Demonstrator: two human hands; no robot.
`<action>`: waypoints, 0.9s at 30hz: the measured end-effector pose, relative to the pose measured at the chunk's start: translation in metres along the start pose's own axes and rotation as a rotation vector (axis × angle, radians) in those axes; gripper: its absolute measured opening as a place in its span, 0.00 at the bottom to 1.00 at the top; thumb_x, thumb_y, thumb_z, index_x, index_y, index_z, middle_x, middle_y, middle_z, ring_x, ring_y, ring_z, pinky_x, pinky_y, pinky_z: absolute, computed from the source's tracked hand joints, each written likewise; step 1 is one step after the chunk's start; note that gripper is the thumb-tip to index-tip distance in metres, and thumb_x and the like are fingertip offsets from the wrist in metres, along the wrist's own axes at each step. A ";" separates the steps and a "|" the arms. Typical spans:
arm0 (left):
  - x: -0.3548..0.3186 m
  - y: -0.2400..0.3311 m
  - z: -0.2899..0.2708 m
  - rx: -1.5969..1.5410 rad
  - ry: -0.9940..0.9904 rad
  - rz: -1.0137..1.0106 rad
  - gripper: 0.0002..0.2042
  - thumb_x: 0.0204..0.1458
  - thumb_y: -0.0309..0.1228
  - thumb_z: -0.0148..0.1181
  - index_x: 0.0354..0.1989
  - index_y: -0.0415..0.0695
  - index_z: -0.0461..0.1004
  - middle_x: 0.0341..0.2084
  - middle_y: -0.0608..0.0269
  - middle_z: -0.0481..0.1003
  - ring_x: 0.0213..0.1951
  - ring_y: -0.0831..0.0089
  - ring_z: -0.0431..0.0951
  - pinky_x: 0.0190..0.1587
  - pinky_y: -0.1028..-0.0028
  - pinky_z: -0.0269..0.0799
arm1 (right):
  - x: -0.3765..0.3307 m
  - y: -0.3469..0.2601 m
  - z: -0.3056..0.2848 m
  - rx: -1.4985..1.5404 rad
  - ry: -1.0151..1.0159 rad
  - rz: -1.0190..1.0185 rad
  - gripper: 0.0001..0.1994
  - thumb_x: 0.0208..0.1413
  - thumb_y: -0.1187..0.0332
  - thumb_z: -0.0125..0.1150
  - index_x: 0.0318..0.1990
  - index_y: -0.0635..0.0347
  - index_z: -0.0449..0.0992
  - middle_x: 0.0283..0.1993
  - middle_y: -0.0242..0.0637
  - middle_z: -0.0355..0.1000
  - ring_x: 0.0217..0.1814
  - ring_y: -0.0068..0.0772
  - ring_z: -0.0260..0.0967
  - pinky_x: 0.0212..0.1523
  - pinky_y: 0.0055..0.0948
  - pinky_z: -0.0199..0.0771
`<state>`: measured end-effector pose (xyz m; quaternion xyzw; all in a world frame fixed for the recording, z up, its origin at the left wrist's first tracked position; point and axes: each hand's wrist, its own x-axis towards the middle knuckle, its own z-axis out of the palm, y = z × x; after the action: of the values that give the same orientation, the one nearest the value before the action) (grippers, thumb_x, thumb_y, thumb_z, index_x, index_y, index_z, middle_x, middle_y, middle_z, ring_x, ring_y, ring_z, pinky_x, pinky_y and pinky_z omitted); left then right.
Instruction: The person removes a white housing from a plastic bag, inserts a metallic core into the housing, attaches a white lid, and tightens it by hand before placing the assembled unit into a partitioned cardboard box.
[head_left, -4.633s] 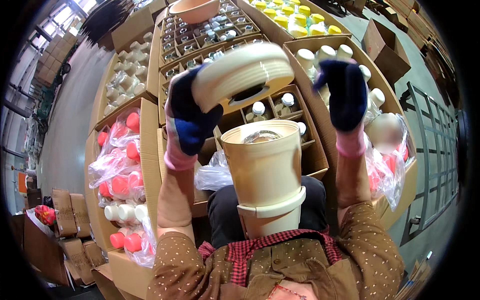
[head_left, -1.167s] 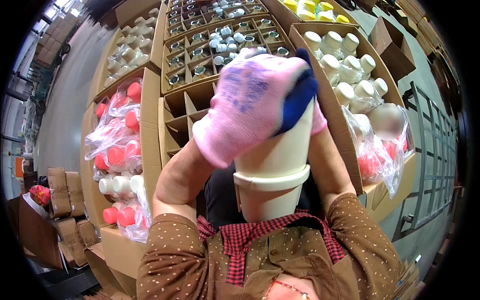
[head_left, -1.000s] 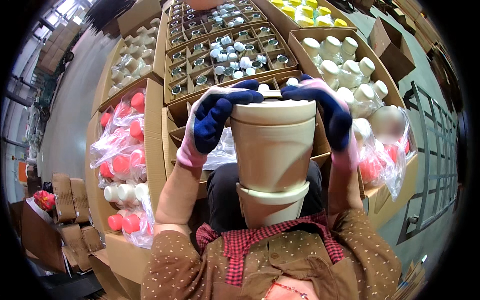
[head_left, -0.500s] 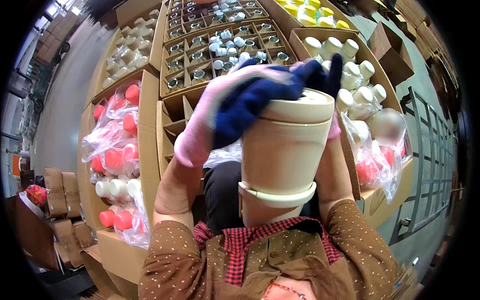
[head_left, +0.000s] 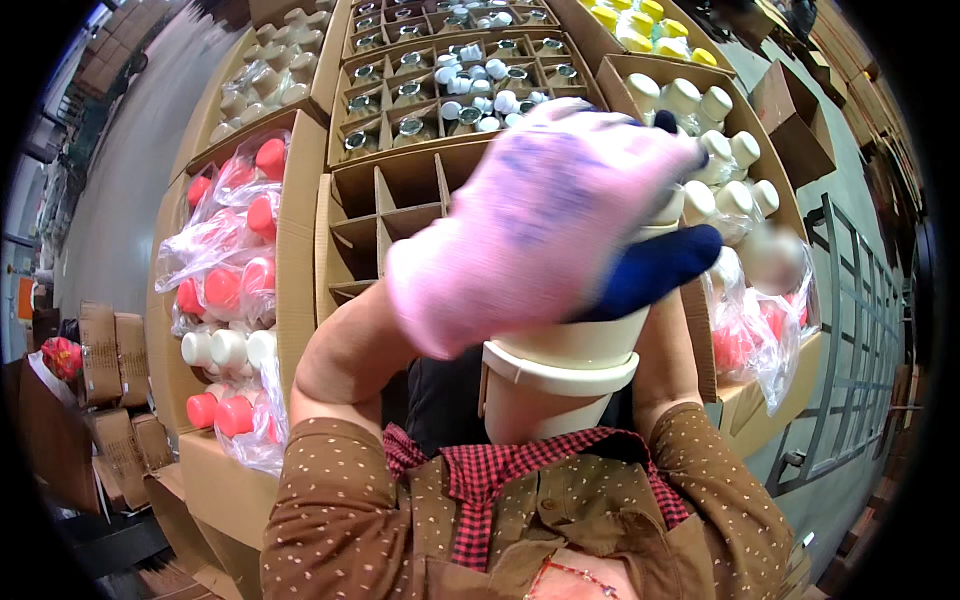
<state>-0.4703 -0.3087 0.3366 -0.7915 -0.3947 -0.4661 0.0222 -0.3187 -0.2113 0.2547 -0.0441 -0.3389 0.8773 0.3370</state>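
Red-capped bottles: bundled in clear film, in the carton well left of the grip; one red cap [head_left: 222,288] faces the grip's side.
Divided carton: just left of the grip and slightly beyond it, its cardboard dividers [head_left: 409,220] bare in the cells that show.
Glass bottles [head_left: 411,94]: in a partitioned carton beyond the grip, with loose white caps [head_left: 470,75] lying among them.
Left hand [head_left: 545,225]: pink-backed glove with navy thumb spread, blurred, over the container's upper part; whether the fingers close on it, I cannot tell.
Cream container [head_left: 562,368]: under and nearer the wearer than the left hand, its lower end by the checked cloth [head_left: 478,480].
Container's long axis: roughly upright, upper end away from the chest and leaning slightly right; that end is covered.
Work at the top: judged to be handling of the upper end; a next move there calls for a braced body.
Right hand: largely hidden behind glove and container, its hold unclear; its forearm [head_left: 668,355] shows right of the grip.
Cream bottles [head_left: 744,150]: in the carton right of the grip.
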 end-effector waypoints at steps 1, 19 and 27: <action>0.003 0.010 0.000 0.144 -0.067 0.001 0.15 0.53 0.44 0.62 0.33 0.42 0.76 0.28 0.53 0.78 0.30 0.57 0.79 0.37 0.63 0.73 | 0.004 0.005 -0.001 0.037 -0.022 0.045 0.31 0.69 0.44 0.34 0.42 0.65 0.77 0.41 0.47 0.78 0.43 0.38 0.76 0.51 0.36 0.75; 0.022 -0.001 0.005 0.336 -0.249 0.118 0.14 0.47 0.39 0.64 0.34 0.40 0.74 0.24 0.54 0.75 0.29 0.59 0.79 0.32 0.64 0.73 | 0.014 0.014 0.006 0.103 -0.003 0.120 0.35 0.69 0.43 0.36 0.42 0.72 0.80 0.40 0.44 0.79 0.45 0.34 0.76 0.54 0.29 0.72; -0.058 -0.046 -0.021 -0.180 0.198 -0.214 0.10 0.48 0.25 0.64 0.40 0.39 0.76 0.30 0.54 0.76 0.33 0.60 0.77 0.39 0.67 0.73 | -0.001 0.003 0.005 -0.267 0.044 -0.032 0.38 0.70 0.46 0.28 0.43 0.81 0.76 0.45 0.57 0.77 0.50 0.45 0.76 0.60 0.38 0.71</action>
<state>-0.5293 -0.3204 0.2894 -0.6940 -0.4295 -0.5748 -0.0598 -0.3211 -0.2167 0.2562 -0.1027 -0.4459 0.8177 0.3493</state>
